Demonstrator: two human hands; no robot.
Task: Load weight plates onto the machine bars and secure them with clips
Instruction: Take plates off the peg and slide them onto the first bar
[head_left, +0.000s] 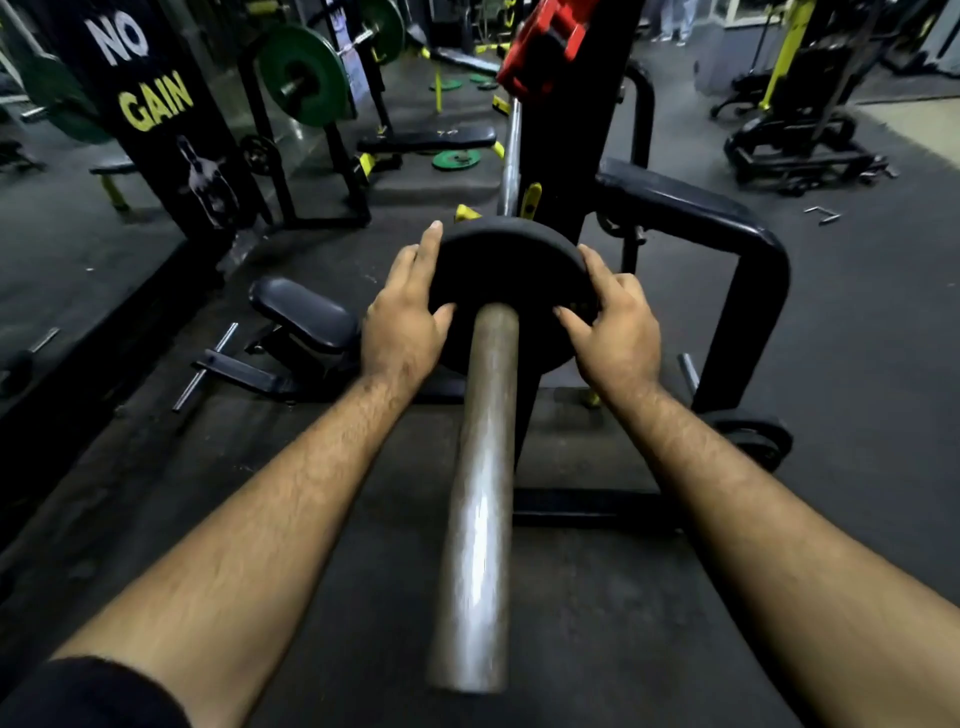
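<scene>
A black round weight plate (506, 260) sits on the thick steel machine bar (480, 493), which runs from the bottom centre toward the black upright. My left hand (402, 317) grips the plate's left rim, thumb on its face. On the opposite rim, my right hand (613, 322) holds the plate the same way. The bar's near end is bare. No clip is visible.
The black machine frame (748, 312) curves to the right, with another black plate (758, 441) on the floor beside it. A padded seat (306, 314) lies low on the left. Green plates (304, 75) hang on a rack behind; a red part (545, 47) sits overhead.
</scene>
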